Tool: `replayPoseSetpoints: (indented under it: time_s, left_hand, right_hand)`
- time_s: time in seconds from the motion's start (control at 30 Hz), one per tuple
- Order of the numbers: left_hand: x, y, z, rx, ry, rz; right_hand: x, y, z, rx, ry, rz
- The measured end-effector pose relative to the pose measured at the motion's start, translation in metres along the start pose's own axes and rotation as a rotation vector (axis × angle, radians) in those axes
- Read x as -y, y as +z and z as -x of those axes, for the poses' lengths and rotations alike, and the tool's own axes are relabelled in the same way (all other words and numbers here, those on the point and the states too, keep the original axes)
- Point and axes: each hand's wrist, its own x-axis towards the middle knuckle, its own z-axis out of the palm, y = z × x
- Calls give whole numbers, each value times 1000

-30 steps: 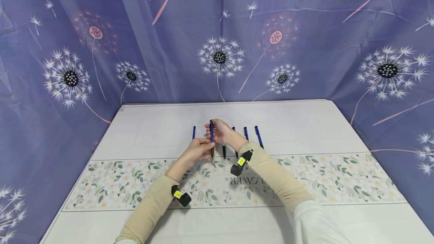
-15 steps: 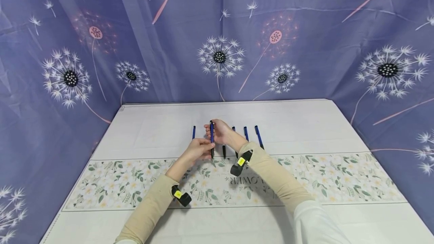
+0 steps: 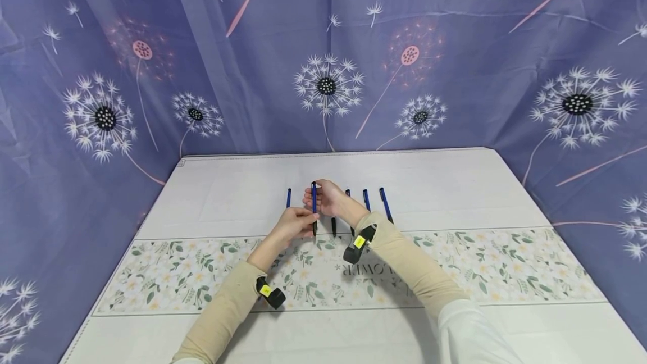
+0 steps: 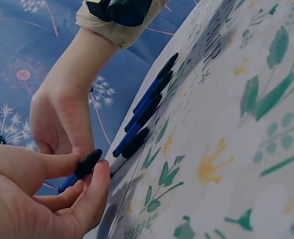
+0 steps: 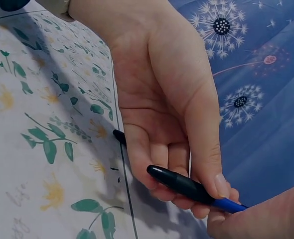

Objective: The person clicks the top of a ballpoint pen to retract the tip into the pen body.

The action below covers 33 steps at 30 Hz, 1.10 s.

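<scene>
A blue pen (image 3: 314,201) with a black grip is held up between both hands, its dark tip toward the person. My left hand (image 3: 293,223) pinches it near the black grip (image 5: 182,185), thumb on one side and fingers beneath. At the other end is my right hand (image 3: 331,198), fingers curled behind the blue barrel and thumb near the top; its hold is partly hidden. Below the right hand lies a pen with a black grip (image 3: 333,227) and a pale barrel (image 4: 118,163).
Another blue pen (image 3: 288,198) lies left of the held one. To the right lie blue pens (image 3: 367,200), the outermost pen (image 3: 386,205) slanted. A floral strip (image 3: 177,274) crosses the white tabletop (image 3: 227,184). Purple dandelion curtains (image 3: 253,100) stand behind and at both sides.
Almost nothing differs: the held pen and both hands have shifted very slightly left. The pens on the table have stayed in place.
</scene>
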Motion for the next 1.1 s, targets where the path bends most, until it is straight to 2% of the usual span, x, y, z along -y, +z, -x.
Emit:
replayPoseSetpoints:
  time_s: [0.33,0.87,1.1]
  left_hand:
    - [2,-2,1,12,-2,-21]
    - [-2,-1,6,-67,34,-118]
    - [-1,-2,3,-93,55,-202]
  right_hand:
    - [-1,-1,1,-20,13,26]
    - [-3,-2,0,-32,-5,31]
    - [-3,-2,0,-57,-13,55]
